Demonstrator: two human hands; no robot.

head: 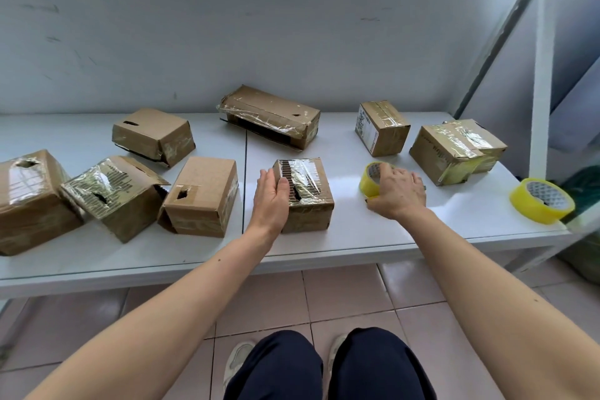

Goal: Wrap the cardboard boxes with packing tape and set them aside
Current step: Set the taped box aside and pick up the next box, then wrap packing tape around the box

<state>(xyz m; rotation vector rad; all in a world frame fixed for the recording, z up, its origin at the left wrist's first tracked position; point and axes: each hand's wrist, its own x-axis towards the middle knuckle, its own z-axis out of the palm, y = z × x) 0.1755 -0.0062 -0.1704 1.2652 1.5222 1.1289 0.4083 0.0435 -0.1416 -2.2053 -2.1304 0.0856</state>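
A small taped cardboard box [305, 195] stands near the front edge of the white worktop [373, 237], and everything else is placed from it. The left hand [271, 201] lies flat against its left side, fingers [281, 189] straight and pressed together, thumb along the top edge. Just right of the box, the right hand [397, 193] rests over a yellow roll of packing tape [370, 179] that stands on edge on the worktop, fingers curled round its rim. A second yellow tape roll [542, 200] lies far to the right of the box, at the worktop's corner. Behind the box lies a long carton [271, 115], wrapped in clear tape and open along its front. Behind and to the right are a small labelled box [383, 127] and a larger taped box [454, 149]. Left of the central box, four more cartons are grouped: one plain box [203, 196] just beside it, a torn, tilted one [113, 195], a large one [29, 201] at the left edge, and one [152, 135] further back.
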